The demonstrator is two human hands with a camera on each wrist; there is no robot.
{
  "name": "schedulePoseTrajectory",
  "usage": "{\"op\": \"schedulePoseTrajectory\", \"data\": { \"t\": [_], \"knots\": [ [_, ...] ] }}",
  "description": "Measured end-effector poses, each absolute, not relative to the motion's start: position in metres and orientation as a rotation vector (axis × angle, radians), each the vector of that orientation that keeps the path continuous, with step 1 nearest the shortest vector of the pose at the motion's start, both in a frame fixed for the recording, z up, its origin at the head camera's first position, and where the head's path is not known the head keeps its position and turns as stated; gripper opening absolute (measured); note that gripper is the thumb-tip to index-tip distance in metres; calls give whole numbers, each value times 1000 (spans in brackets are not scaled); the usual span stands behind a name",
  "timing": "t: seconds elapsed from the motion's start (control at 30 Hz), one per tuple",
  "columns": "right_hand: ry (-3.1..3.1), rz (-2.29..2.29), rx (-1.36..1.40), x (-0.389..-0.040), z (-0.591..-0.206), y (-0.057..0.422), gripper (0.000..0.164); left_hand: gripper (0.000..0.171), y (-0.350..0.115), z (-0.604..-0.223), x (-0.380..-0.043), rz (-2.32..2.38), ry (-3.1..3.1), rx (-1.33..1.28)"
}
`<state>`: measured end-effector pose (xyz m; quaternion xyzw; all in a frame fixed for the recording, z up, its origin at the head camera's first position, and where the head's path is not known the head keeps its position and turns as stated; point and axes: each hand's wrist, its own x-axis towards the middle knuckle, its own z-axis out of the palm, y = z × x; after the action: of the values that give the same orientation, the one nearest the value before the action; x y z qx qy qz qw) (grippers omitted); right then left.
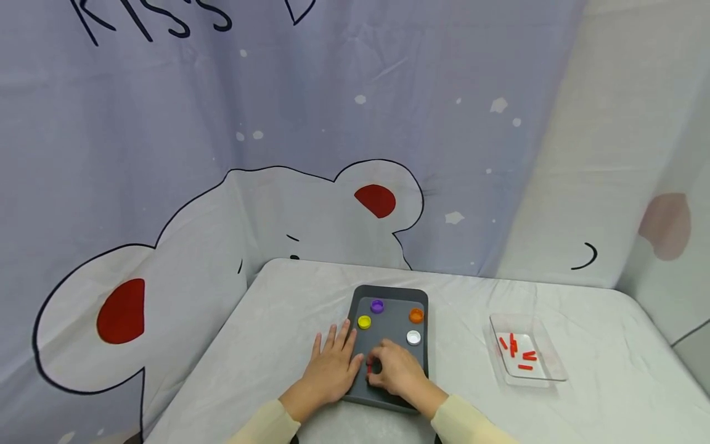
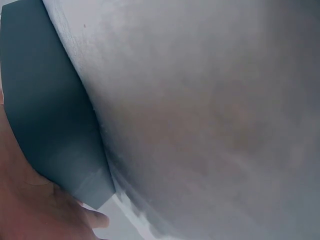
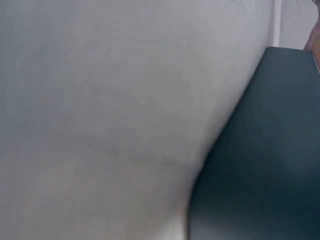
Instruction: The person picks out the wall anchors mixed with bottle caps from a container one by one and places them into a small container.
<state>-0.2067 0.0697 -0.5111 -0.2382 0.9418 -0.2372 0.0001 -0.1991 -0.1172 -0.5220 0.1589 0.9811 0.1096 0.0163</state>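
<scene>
In the head view, a dark grey tray [image 1: 395, 322] lies on the table. My left hand [image 1: 331, 369] rests along its left edge with the fingers spread and straight. Over the near part of the tray, my right hand [image 1: 400, 371] pinches a small red stick [image 1: 368, 369] between thumb and fingers, upright and close over the tray floor. The left wrist view has the tray's outer wall [image 2: 47, 100] with part of the left hand [image 2: 35, 212] against it. From the right wrist, the tray wall [image 3: 265, 150] fills the right side, and the fingers are hidden.
Farther up the tray sit a purple ring-like cap [image 1: 377, 306], an orange one [image 1: 416, 316], a yellow one [image 1: 364, 322] and a white one [image 1: 413, 337]. To the right, a clear plastic box [image 1: 535, 379] holds several red sticks [image 1: 525, 367]. A printed curtain [image 1: 310, 216] hangs behind the table.
</scene>
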Motion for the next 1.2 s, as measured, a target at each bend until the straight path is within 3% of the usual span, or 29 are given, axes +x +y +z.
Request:
{"op": "schedulePoseTrajectory", "data": {
  "t": [0.2,0.6,1.2],
  "knots": [
    [2903,-876,-664,-212,-501,82,20,62,-117,-516,-199,338,3076,518],
    [2772,-1234,-859,-202,-486,124,15,61,-117,-517,-195,350,3073,511],
    [2903,-1350,-535,-197,-461,200,17,62,-118,-523,-197,355,3079,496]
  ]
}}
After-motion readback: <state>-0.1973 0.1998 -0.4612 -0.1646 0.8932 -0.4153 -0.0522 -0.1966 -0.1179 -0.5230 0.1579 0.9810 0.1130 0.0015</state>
